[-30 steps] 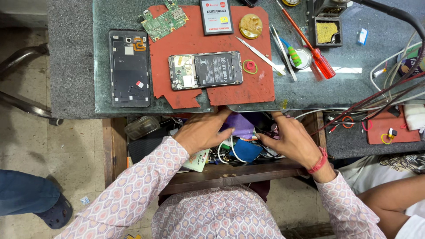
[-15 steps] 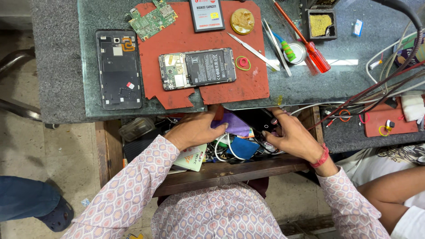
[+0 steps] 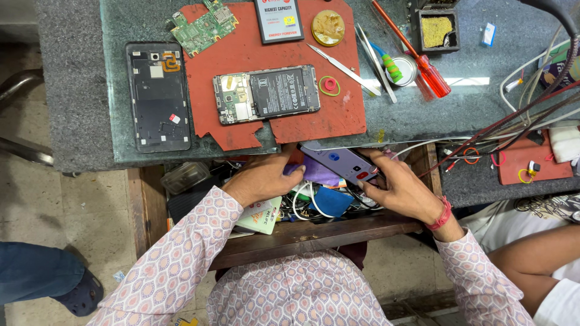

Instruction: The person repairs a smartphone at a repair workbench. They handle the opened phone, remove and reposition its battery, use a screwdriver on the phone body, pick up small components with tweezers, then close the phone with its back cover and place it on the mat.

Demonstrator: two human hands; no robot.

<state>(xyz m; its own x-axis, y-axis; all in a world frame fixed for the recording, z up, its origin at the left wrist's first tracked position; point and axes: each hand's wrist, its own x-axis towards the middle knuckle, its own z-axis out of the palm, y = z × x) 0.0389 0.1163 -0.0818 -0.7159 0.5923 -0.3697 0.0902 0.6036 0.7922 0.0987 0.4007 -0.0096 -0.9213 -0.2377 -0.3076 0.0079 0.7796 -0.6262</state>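
Observation:
Both my hands reach into an open wooden drawer (image 3: 302, 232) under the bench. My right hand (image 3: 402, 188) grips a grey-lilac phone (image 3: 339, 162) and holds it tilted over the drawer's clutter. My left hand (image 3: 263, 178) lies on the clutter, its fingertips next to the phone's left end and a purple item (image 3: 320, 176). Whether it grips anything is hidden. On the bench above, an opened phone (image 3: 266, 93) with its battery showing lies on a red mat (image 3: 241, 60).
A black back cover (image 3: 158, 96) lies left of the mat, with a green circuit board (image 3: 202, 24) above. Tweezers (image 3: 344, 69), a red screwdriver (image 3: 417, 54) and a round tin (image 3: 328, 27) lie to the right. Cables (image 3: 513, 121) crowd the right. Another person's leg (image 3: 531, 253) is close.
The grey-lilac phone has come up out of the drawer clutter in my right hand. My left hand has stayed in the drawer, shifting slightly toward the phone.

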